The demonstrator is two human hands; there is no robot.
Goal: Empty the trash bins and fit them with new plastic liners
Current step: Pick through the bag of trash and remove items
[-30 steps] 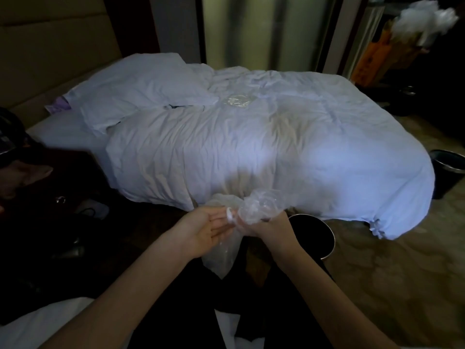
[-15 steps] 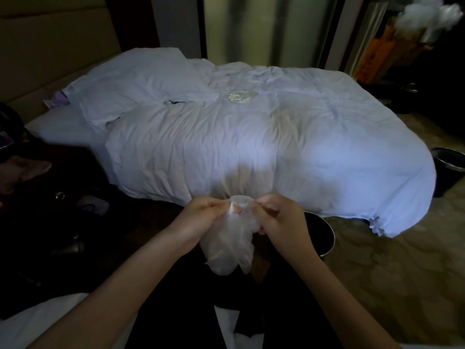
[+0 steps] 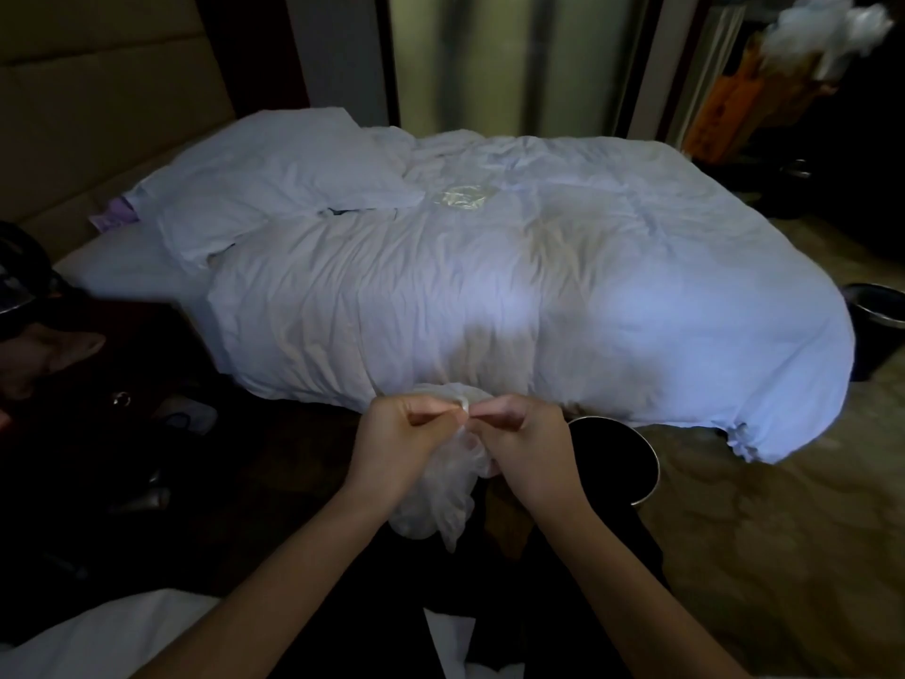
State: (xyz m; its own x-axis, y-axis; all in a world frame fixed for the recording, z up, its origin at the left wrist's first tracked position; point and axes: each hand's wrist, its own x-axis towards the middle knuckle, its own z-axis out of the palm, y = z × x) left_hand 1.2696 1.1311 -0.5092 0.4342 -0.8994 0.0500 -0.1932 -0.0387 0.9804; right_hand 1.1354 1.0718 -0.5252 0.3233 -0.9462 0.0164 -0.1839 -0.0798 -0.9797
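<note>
Lower centre of frame: left hand and right hand pinching clear plastic liner at its top edge; rest hanging below fingers. Dark trash bin, apparently unlined, just right.

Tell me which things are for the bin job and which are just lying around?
For the job: clear plastic liner, pinched by left hand and right hand; near trash bin; far trash bin by the bed's foot.
Just lying about: white duvet; pillow; clear plastic piece on the duvet.
</note>
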